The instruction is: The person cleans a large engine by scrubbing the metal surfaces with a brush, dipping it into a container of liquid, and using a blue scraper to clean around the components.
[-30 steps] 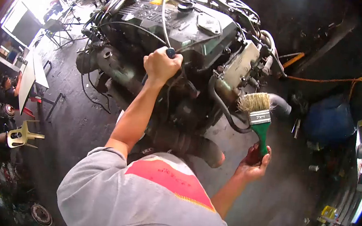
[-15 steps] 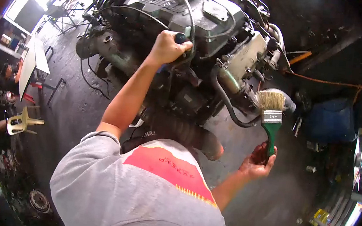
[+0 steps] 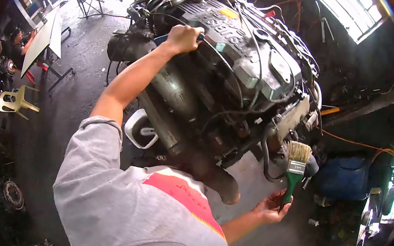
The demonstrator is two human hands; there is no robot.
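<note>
My left hand (image 3: 184,39) is closed around a dark blue handle (image 3: 201,37), over the near upper side of a large engine (image 3: 241,56). What kind of tool the handle belongs to I cannot make out. Down at the right, my right hand (image 3: 271,209) grips a wide paintbrush (image 3: 292,179) by its green handle. Its pale bristles point up, in front of the engine's right end. Hoses and cables run across the grey engine cover (image 3: 216,23), and a thick dark pipe (image 3: 222,184) extends along the near side.
A white plastic container (image 3: 140,129) sits below the engine at the left. Farther left are a cream plastic chair (image 3: 15,100), a pale tabletop (image 3: 43,44) and another person (image 3: 18,44). On the right stands a blue container (image 3: 343,180), with an orange cord (image 3: 361,142) behind.
My view has shifted, showing more of the engine top and a window at upper right. The left hand has moved left along the engine. My right hand still holds the paintbrush upright.
</note>
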